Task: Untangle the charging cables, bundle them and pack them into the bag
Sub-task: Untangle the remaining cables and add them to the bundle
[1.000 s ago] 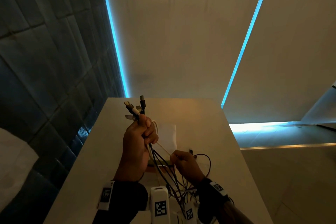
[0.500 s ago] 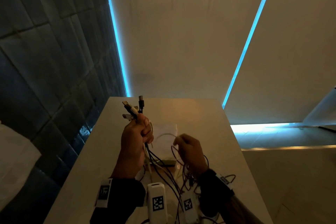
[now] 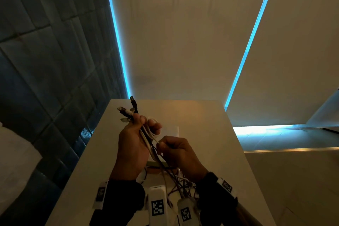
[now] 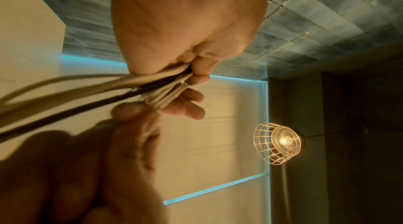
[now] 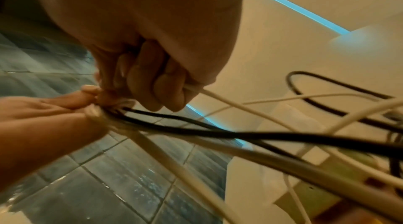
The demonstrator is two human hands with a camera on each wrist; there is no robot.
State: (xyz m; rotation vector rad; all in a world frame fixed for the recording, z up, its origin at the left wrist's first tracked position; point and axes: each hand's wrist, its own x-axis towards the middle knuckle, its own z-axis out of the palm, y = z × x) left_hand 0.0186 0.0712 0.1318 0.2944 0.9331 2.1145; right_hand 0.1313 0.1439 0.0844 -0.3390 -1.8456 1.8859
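Note:
My left hand [image 3: 141, 134] is raised above the table and grips a bundle of white and black charging cables [image 3: 146, 134], their plug ends [image 3: 128, 110] sticking up past my fingers. In the left wrist view the same bundle [image 4: 152, 88] runs through my curled fingers. My right hand [image 3: 170, 147] sits just right of it and pinches a thin white cable [image 5: 209, 92] close to the bundle. Loose black and white cables [image 3: 176, 178] hang down in a tangle between my wrists. A pale flat bag [image 3: 171, 131] lies on the table behind my hands, mostly hidden.
The light table [image 3: 211, 134] is narrow, its far edge against a beige wall. A dark tiled wall [image 3: 45, 79] runs along the left. A caged wall lamp [image 4: 279, 143] glows in the left wrist view. A small flat greenish item [image 3: 156, 163] lies under the cables.
My right hand has come up from low on the cables to beside my left hand, and a white loop now lies over my left fingers. My left hand has hardly moved.

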